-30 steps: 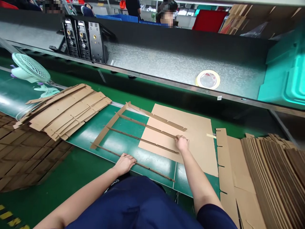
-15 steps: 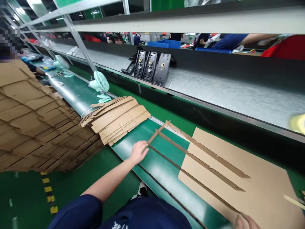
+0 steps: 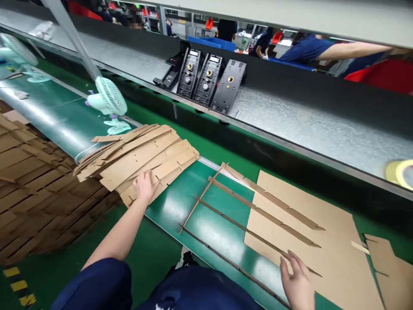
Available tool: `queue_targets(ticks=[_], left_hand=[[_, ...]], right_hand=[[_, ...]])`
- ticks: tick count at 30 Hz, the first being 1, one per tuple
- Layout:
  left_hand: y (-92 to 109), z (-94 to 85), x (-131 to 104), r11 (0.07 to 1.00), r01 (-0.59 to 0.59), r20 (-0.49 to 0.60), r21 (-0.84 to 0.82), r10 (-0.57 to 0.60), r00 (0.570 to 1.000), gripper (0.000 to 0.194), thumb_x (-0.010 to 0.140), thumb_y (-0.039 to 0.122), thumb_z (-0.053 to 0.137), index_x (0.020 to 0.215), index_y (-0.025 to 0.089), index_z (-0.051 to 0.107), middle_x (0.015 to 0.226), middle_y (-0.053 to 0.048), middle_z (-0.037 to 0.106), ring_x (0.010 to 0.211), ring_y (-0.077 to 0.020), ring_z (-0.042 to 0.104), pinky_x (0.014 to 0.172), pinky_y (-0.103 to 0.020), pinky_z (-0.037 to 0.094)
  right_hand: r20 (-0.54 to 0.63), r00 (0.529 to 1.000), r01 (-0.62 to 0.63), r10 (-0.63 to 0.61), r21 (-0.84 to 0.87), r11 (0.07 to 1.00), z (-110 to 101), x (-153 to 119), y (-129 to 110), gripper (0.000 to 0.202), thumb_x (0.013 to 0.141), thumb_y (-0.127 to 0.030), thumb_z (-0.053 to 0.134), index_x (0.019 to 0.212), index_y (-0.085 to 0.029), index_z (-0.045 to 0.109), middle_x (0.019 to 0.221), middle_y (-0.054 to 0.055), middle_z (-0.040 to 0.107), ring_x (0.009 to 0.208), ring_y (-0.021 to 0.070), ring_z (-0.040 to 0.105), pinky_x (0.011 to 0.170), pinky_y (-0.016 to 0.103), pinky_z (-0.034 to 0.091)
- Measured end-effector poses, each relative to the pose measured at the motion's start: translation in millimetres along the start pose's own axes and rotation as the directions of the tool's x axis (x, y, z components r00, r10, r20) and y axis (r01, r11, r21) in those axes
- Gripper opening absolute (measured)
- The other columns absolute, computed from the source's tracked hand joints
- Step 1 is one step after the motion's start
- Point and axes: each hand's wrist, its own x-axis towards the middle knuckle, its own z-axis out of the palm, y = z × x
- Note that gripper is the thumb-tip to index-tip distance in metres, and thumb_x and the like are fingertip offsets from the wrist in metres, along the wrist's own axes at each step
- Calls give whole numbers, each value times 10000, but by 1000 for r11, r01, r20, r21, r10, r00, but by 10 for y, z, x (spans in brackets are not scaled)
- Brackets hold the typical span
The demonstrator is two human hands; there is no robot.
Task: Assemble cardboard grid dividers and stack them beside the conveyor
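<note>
A partition frame of slotted cardboard strips stands on the green bench. One cross strip (image 3: pixel 204 193) joins several long strips (image 3: pixel 248 198) at their left ends. My left hand (image 3: pixel 145 186) is over the pile of loose cardboard strips (image 3: pixel 129 161), its fingers curled on the edge of a top strip. Beside the third long strip (image 3: pixel 238 224), my right hand (image 3: pixel 298 275) has its thumb and fingers apart, with fingertips close to the strip; whether they touch is unclear. Under the frame's right part lies a flat cardboard sheet (image 3: pixel 338 258).
Black plastic parts (image 3: pixel 206 79) lean on the metal shelf (image 3: pixel 290 112) behind the bench. A mint fan (image 3: pixel 109 99) stands beyond the strip pile. A tall cardboard stack (image 3: pixel 41 189) is at left, a tape roll (image 3: pixel 402 172) and slotted cardboard (image 3: pixel 387 258) at right.
My left hand has left the frame's left corner and moved left onto the strip pile. My right hand has moved up and left along the long strip. The view has turned rightward.
</note>
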Motion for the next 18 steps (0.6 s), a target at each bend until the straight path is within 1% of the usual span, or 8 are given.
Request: queue_targets(ticks=[2,4,6,8,11,14,16,18], left_hand=[[106,-122,-189,978,-188,-100,-90,179,979,585,800,474,558,1257,112,507,1163,-185,575,1107,-326,524,944,-456,384],[331,-277,-388,872,-450,-169,-193,422,891,574,801,461,590,1272,144,501,1156,-169,587,1086,-315,547,925,-439,407],[666,-436,-589,666,-683,-216,-300,650,729,558,807,392,619,1307,185,479,1154,-145,599,1060,-291,571,919,-420,423],[1063,-583,-799,403,-826,-261,-394,813,521,569,814,311,631,1344,218,445,1153,-125,613,1047,-268,586,925,-411,434],[1637,-759,-1105,73,-879,-343,-471,903,258,575,838,283,608,1375,212,414,1138,-123,633,1054,-256,588,945,-420,438],[2112,-874,-1343,-113,-867,-425,-486,897,121,547,882,334,547,1384,164,408,1106,-143,643,1047,-257,588,923,-427,447],[2401,-943,-1473,-208,-846,-467,-490,883,54,533,902,354,515,1383,152,407,1089,-146,647,1037,-253,591,896,-425,458],[2696,-1026,-1603,-310,-813,-505,-493,863,-22,501,918,363,488,1372,162,419,1089,-136,650,1041,-243,591,891,-421,464]], right_hand=[[52,995,89,-84,-114,989,-3,41,-383,238,872,-477,498,918,-325,675,1015,138,668,919,319,650,726,518,535],[142,977,171,-159,-81,982,-66,142,-813,275,925,-381,455,1077,-253,644,1108,133,645,1045,277,615,877,497,514],[218,953,241,-212,-118,963,-162,297,-1153,377,940,-379,456,1266,-211,548,1292,158,552,1217,275,509,966,485,455],[340,917,288,-210,-195,938,-308,441,-1304,582,888,-477,554,1382,-191,439,1436,181,411,1350,323,344,1045,538,346],[562,824,220,-75,-194,956,-653,440,-1173,707,786,-505,689,1375,-194,452,1371,176,491,1308,334,398,1054,534,327],[726,678,-24,109,-127,992,-1046,146,-816,414,780,-400,726,1144,-225,633,1017,75,685,995,242,627,899,392,488],[675,718,-149,171,-91,985,-1280,-95,-600,379,783,-410,720,1112,-238,643,1014,63,672,979,224,630,870,354,507],[473,854,-196,215,-90,976,-1488,-276,-458,591,773,-495,705,1281,-243,536,1243,112,573,1171,259,536,961,399,462]])
